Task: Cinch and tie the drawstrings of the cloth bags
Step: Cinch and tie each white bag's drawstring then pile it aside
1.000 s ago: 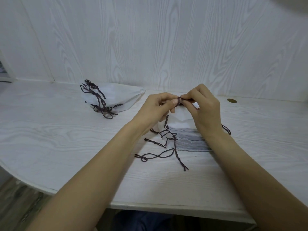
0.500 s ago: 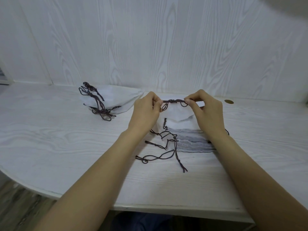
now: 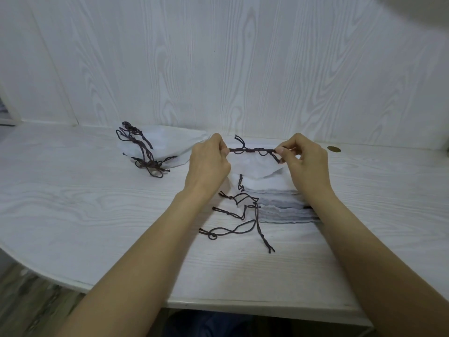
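Note:
A white cloth bag (image 3: 255,166) hangs between my hands above a stack of flat white bags (image 3: 279,203). Its dark drawstring (image 3: 252,150) is stretched taut and level, with a small knot near its left part. My left hand (image 3: 209,164) pinches the string's left end. My right hand (image 3: 306,164) pinches the right end. Loose dark drawstrings (image 3: 238,215) trail from the stack's left side onto the table.
A pile of white bags with tangled dark cords (image 3: 155,152) lies at the back left. A small brass disc (image 3: 334,149) sits in the white wood-grain table (image 3: 73,203) at the back right. A white panelled wall stands close behind. The table's curved front edge runs near me.
My hands have drawn apart sideways, left going left and right going right. The drawstring between them went from bunched at my fingertips to a taut line with a knot.

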The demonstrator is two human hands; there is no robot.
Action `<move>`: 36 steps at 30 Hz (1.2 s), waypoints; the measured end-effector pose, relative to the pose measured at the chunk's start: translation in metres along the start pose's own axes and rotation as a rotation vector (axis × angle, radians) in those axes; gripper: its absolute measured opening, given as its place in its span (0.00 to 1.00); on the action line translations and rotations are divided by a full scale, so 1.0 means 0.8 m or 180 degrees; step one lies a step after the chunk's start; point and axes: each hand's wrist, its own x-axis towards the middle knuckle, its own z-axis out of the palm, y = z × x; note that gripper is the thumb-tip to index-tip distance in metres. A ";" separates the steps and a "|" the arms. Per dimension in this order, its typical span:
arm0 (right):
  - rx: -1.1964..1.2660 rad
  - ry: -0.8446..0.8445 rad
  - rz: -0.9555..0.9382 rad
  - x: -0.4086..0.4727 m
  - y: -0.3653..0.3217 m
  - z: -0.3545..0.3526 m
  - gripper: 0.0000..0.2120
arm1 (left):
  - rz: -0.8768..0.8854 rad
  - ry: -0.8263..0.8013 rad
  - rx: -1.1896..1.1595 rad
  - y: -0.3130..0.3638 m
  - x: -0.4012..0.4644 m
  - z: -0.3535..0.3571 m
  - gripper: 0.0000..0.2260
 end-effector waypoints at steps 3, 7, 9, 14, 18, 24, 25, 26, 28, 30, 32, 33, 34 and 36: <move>-0.0015 -0.0224 0.0082 0.002 -0.006 -0.001 0.05 | -0.0099 -0.0149 -0.0324 0.000 0.000 -0.003 0.05; 0.0075 -0.0643 0.0232 0.005 -0.016 0.003 0.04 | -0.0491 -0.0281 -0.0940 0.016 0.000 -0.009 0.08; 0.0244 -0.0642 0.0309 0.007 -0.020 0.004 0.04 | -0.1261 -0.0279 -0.1305 0.018 0.009 -0.011 0.14; 0.0461 -0.0591 0.0402 0.019 -0.041 0.007 0.03 | -0.2918 -0.0727 -0.2463 0.035 0.047 -0.028 0.25; 0.0710 -0.0538 0.0418 0.023 -0.064 0.014 0.04 | -0.3095 -0.1046 -0.2639 0.051 0.070 -0.029 0.17; 0.0590 -0.0347 0.1316 0.030 -0.067 0.009 0.15 | -0.2762 -0.0933 -0.2768 0.068 0.079 -0.030 0.07; 0.0614 -0.0476 0.1660 0.029 -0.064 0.004 0.19 | -0.2675 -0.0863 -0.2830 0.070 0.078 -0.034 0.09; 0.0846 -0.0694 0.2006 0.029 -0.059 0.000 0.24 | -0.2570 -0.0865 -0.2908 0.071 0.079 -0.038 0.11; 0.1979 -0.1037 0.2701 0.031 -0.056 -0.003 0.30 | -0.2385 -0.0949 -0.2957 0.070 0.080 -0.047 0.14; 0.3371 -0.1049 0.3135 0.039 -0.055 0.002 0.31 | -0.2269 -0.1029 -0.2890 0.068 0.084 -0.059 0.14; 0.3884 -0.0907 0.2984 0.047 -0.063 0.013 0.27 | -0.2161 -0.1064 -0.2778 0.062 0.088 -0.075 0.11; 0.3852 -0.0836 0.2778 0.050 -0.070 0.022 0.24 | -0.2055 -0.1082 -0.2705 0.058 0.090 -0.084 0.11; 0.3662 -0.0792 0.2545 0.052 -0.079 0.031 0.24 | -0.1934 -0.1093 -0.2637 0.051 0.092 -0.093 0.14; 0.3227 -0.0896 0.2081 0.061 -0.097 0.051 0.33 | -0.1715 -0.0994 -0.2553 0.035 0.098 -0.111 0.24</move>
